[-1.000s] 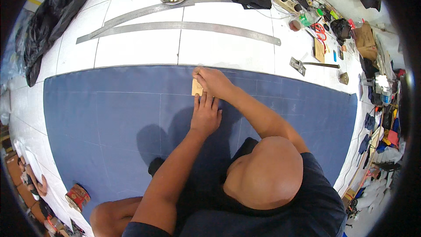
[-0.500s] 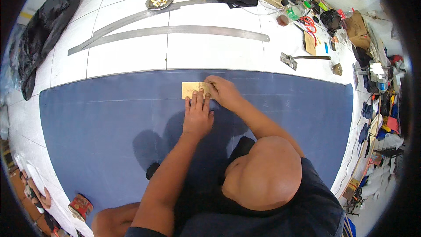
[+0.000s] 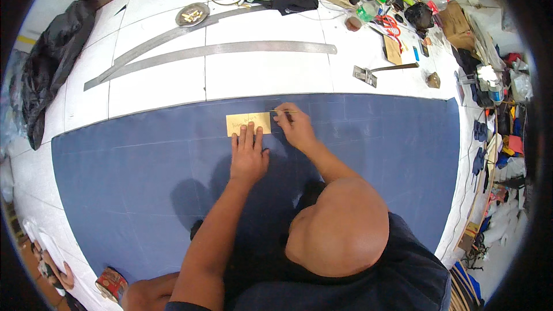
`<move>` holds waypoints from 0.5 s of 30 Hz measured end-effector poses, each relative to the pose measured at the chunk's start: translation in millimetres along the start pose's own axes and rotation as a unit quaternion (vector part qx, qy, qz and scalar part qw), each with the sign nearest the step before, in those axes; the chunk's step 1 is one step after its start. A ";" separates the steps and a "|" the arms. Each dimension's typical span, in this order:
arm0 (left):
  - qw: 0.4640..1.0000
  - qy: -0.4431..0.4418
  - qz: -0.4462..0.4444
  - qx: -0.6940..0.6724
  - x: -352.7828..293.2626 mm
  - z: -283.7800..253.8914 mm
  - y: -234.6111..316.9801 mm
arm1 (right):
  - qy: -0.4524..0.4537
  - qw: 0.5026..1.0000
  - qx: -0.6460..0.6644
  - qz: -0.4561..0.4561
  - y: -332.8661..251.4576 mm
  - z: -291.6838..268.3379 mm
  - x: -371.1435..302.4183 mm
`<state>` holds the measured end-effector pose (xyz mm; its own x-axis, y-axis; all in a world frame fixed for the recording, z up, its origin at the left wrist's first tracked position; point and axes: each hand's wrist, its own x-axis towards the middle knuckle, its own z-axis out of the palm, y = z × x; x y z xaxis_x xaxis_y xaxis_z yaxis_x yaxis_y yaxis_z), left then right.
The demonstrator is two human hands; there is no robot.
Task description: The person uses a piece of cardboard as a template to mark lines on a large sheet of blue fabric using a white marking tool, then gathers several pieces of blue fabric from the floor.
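A small yellow rectangular card (image 3: 263, 118) with handwriting on it lies flat near the far edge of a large dark blue cloth (image 3: 138, 184). My left hand (image 3: 249, 160) rests on the card's near part with fingers stretched out and slightly apart. Just right of the card, my right hand (image 3: 297, 129) is closed in a pinch on a thin yellowish pen-like stick (image 3: 291, 111), low over the cloth. The stick's exact kind is too small to tell. Faint pale lines run across the cloth around both hands.
Beyond the cloth, long metal rulers (image 3: 230, 49) lie on white tiles beside a dish of cigarette butts (image 3: 192, 15). A metal-headed tool (image 3: 368, 75), red-handled scissors (image 3: 390, 25) and a bottle (image 3: 367, 11) sit far right. A red tin (image 3: 111, 284) stands near left.
My right hand has shifted rightward off the card, uncovering its right end. The left hand stays pressed on the card. The whole view has shifted slightly.
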<state>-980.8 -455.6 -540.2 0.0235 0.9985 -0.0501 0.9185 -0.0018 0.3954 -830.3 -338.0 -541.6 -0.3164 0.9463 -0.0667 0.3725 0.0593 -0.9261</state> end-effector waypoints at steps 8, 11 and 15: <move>0.998 0.023 -0.052 -0.003 -17.1 -16.4 -46.9 | 0.064 0.993 0.096 0.027 3.0 2.0 -17.6; 0.997 0.050 -0.052 -0.015 -28.8 -29.5 -83.3 | 0.050 0.995 0.085 0.012 4.1 6.5 -24.5; 0.996 0.060 -0.060 -0.012 -30.3 -31.2 -92.8 | 0.042 0.996 0.077 -0.011 4.7 7.6 -36.5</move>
<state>-1079.0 -483.9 -546.8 -0.1356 0.9907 0.0116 0.9023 0.1187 0.4145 -823.6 -374.7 -546.4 -0.2462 0.9690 -0.0200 0.2258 0.0372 -0.9735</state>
